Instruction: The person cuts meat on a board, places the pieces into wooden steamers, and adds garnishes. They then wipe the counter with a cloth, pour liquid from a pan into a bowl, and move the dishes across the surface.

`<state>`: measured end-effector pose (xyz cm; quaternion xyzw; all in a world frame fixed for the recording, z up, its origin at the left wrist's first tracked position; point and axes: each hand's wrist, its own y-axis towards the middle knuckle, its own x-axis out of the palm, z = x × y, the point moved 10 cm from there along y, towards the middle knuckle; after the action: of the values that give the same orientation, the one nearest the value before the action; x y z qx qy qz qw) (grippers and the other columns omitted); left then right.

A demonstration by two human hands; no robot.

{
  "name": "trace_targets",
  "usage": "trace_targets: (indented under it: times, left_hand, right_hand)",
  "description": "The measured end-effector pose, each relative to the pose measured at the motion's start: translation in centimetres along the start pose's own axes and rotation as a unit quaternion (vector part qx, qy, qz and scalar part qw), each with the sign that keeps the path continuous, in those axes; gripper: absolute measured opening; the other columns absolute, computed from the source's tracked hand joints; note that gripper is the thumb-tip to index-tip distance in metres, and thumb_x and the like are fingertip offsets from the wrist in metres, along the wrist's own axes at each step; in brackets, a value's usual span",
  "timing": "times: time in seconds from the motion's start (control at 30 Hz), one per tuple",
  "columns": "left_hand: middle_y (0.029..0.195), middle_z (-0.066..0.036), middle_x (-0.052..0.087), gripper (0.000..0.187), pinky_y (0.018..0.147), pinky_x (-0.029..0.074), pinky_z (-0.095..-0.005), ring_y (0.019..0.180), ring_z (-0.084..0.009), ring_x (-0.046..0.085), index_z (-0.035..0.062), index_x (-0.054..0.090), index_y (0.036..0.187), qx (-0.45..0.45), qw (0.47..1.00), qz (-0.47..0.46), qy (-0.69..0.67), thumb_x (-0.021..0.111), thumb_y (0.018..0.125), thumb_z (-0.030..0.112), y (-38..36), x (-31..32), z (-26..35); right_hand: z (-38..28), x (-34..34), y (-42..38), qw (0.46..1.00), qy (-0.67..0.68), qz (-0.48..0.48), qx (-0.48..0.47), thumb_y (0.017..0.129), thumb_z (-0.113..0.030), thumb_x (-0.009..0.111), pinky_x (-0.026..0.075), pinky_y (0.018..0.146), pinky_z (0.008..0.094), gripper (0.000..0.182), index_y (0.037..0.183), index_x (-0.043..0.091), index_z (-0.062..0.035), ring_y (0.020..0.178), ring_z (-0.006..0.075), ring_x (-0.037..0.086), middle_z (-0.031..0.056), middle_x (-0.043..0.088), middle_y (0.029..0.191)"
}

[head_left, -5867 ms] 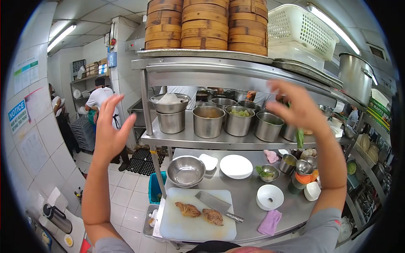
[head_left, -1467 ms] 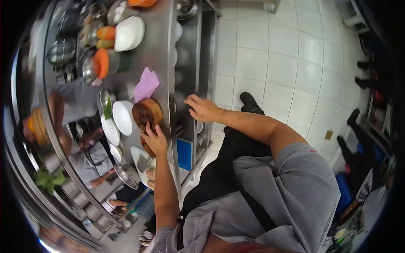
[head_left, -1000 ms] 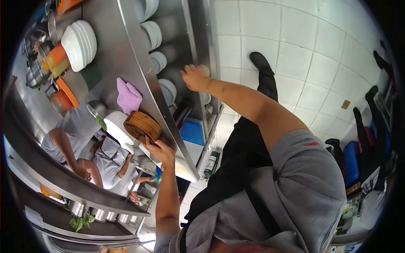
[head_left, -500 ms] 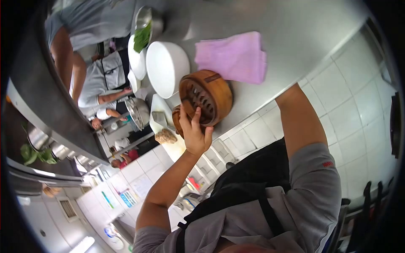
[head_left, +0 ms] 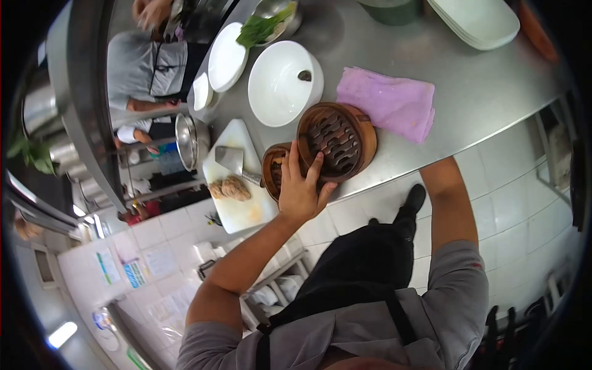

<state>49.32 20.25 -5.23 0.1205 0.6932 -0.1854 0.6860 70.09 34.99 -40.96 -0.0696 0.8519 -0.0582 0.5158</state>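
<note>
My left hand (head_left: 301,192) is on the near rim of a round bamboo steamer (head_left: 367,143), fingers reaching over the edge and thumb along the outside. The steamer's slatted inside shows, with no food visible in it. Close against it on the left is a smaller bamboo steamer (head_left: 269,165), partly covered by my fingers. My right forearm (head_left: 447,185) passes under the table edge, which hides the right hand. Beyond the large steamer stands a white bowl (head_left: 271,83) with a small dark piece inside. A folded purple cloth (head_left: 388,102) lies to the right.
On a white cutting board (head_left: 237,139) lie a cleaver (head_left: 229,159) and a lumpy brown piece of food (head_left: 231,188). A metal bowl with leafy greens (head_left: 262,28), a white plate (head_left: 227,58) and stacked white dishes (head_left: 478,21) stand farther back. Another person (head_left: 145,68) is across the counter.
The view has shifted, bringing the cutting board, cleaver and stacked dishes more fully into sight. My left hand stays at the large steamer. The right hand remains hidden.
</note>
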Motion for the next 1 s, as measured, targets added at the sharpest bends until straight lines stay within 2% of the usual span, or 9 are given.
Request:
trace_targets:
  times: [0.2,0.27,0.3,0.37,0.47,0.57,0.7,0.8,1.0]
  left_hand:
    - [0.16,-0.035,0.02,0.069,0.113,0.034,-0.0641,0.134,-0.0618,0.036,0.015,0.051,0.149,-0.039,0.999,-0.016,0.013,0.065,0.094,0.053,-0.2,-0.8,-0.2]
    - [0.161,-0.035,0.021,0.067,0.113,0.034,-0.0642,0.135,-0.0623,0.035,0.0155,0.053,0.148,-0.044,0.999,0.007,-0.003,0.064,0.094,0.055,-0.4,-1.5,-0.3]
    - [0.161,-0.034,0.021,0.066,0.114,0.033,-0.0643,0.137,-0.0627,0.034,0.016,0.055,0.147,-0.043,0.999,0.011,-0.006,0.063,0.094,0.056,-0.6,-1.5,-0.2]
    - [0.161,-0.034,0.022,0.066,0.114,0.033,-0.0646,0.136,-0.0625,0.035,0.0169,0.055,0.147,-0.048,0.998,0.03,-0.019,0.062,0.095,0.056,-0.9,-1.9,-0.4]
    - [0.16,-0.033,0.024,0.065,0.115,0.033,-0.0643,0.137,-0.0614,0.036,0.0183,0.054,0.148,-0.053,0.997,0.042,-0.026,0.06,0.096,0.056,-1.3,-2.6,-0.6]
    - [0.159,-0.032,0.03,0.064,0.114,0.034,-0.062,0.136,-0.0581,0.04,0.0177,0.054,0.148,-0.052,0.993,0.092,-0.06,0.061,0.096,0.054,-2.2,-3.4,-0.8]
    - [0.148,-0.028,0.047,0.059,0.108,0.042,-0.0542,0.128,-0.0488,0.052,0.0085,0.055,0.142,-0.115,0.934,0.289,-0.174,0.069,0.094,0.039,-6.5,-8.1,-2.1]
    - [0.136,-0.025,0.058,0.054,0.102,0.045,-0.0515,0.117,-0.0437,0.058,0.0015,0.057,0.135,-0.14,0.881,0.387,-0.232,0.074,0.091,0.028,-12.2,-11.0,-3.3]
    - [0.123,-0.023,0.064,0.044,0.088,0.054,-0.0412,0.102,-0.0341,0.067,-0.0036,0.057,0.128,-0.308,0.789,0.406,-0.344,0.073,0.092,0.016,-26.5,-8.3,-12.4]
  right_hand:
    - [-4.9,-3.8,-10.9,0.975,0.183,0.068,-0.106,0.084,-0.023,0.073,0.039,0.114,0.0488,0.055,0.133,0.061,-0.0005,0.131,0.0369,0.056,0.0195,0.064,0.134]
    - [-7.3,-5.3,-17.1,0.929,0.35,0.023,-0.122,0.084,-0.023,0.073,0.038,0.116,0.0491,0.056,0.134,0.061,-0.0002,0.132,0.0369,0.055,0.0194,0.063,0.135]
    - [-8.3,-7.0,-19.6,0.85,0.519,-0.083,-0.031,0.07,-0.02,0.086,0.039,0.113,0.046,0.074,0.135,0.058,0.0002,0.139,0.0337,0.045,0.0216,0.058,0.137]
    - [-8.2,-8.5,-25.6,0.912,0.392,-0.118,-0.002,0.06,-0.024,0.092,0.036,0.117,0.0458,0.111,0.153,0.038,0.001,0.14,0.0409,0.043,0.0282,0.047,0.145]
    - [-14.6,-16.3,-30.3,0.861,0.425,-0.266,-0.091,0.063,-0.024,0.091,0.03,0.122,0.0455,0.112,0.156,0.034,-0.0017,0.147,0.0374,0.036,0.0231,0.04,0.156]
    - [-19.7,-24.5,-29.3,0.849,0.428,-0.261,-0.167,0.06,-0.028,0.094,0.033,0.118,0.047,0.115,0.157,0.035,-0.0075,0.147,0.0348,0.037,0.0166,0.042,0.156]
    - [-26.6,-34.7,-23.3,0.913,0.255,-0.061,-0.312,0.064,-0.029,0.092,0.03,0.121,0.0472,0.111,0.156,0.035,-0.0047,0.148,0.041,0.035,0.0244,0.04,0.155]
    - [-29.2,-35.4,-19.7,0.938,0.121,0.013,-0.323,0.066,-0.03,0.09,0.033,0.118,0.049,0.107,0.155,0.036,-0.0055,0.143,0.0446,0.038,0.0274,0.043,0.15]
    - [-30.2,-34.2,-16.2,0.947,0.138,0.035,-0.286,0.067,-0.031,0.089,0.033,0.117,0.0513,0.104,0.155,0.038,-0.0088,0.14,0.047,0.038,0.03,0.043,0.148]
